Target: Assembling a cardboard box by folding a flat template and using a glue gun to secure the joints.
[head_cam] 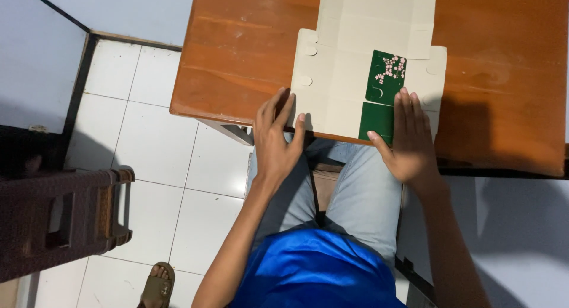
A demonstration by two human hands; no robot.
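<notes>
Two hands flatten an unfolded cardboard box blank on a wooden table.

The blank (pixel 355 65) lies flat at the table's (pixel 237 59) near edge, plain side up, with one green flap (pixel 384 92) folded over showing pale blossoms. The left hand (pixel 277 142) rests at the blank's left corner, the right hand (pixel 410 139) on the green flap; both sets of fingers are spread and grasp nothing. The card looks light, thin and bendable, best taken by its edges.

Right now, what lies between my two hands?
In the head view, bare cardboard sheet and its folded green flap lie between left hand and right hand.
</notes>
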